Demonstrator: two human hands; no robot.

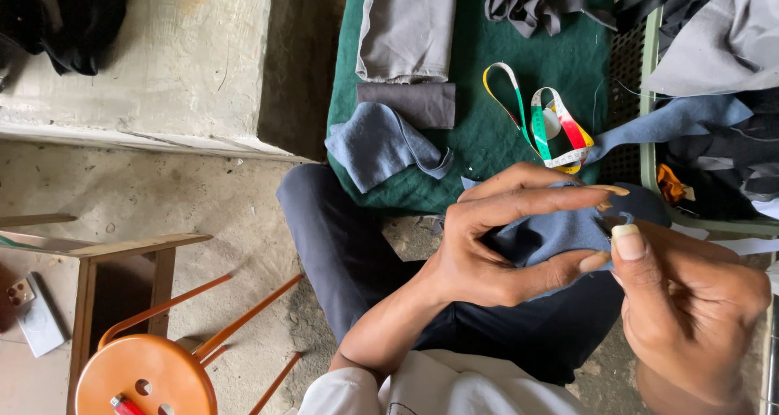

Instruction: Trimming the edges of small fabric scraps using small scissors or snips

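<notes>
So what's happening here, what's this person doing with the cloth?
A seated person holds a piece of blue-grey fabric over their lap. The left hand grips and spreads it, and the right hand pinches its edge between thumb and fingers. Whether a needle is there is too small to tell. In front lies a green quilted mat with a coloured measuring tape and more grey fabric pieces. An orange stool stands to the left.

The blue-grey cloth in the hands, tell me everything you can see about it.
The blue-grey cloth is a small, soft piece of what looks like woven fabric, plain and creased. It is bunched between both hands above the person's lap. The left hand wraps it from the side, fingers stretched over its top and thumb underneath. The right hand pinches its right edge with thumb and finger. Most of it is hidden by the fingers, so its full shape cannot be told.
</notes>
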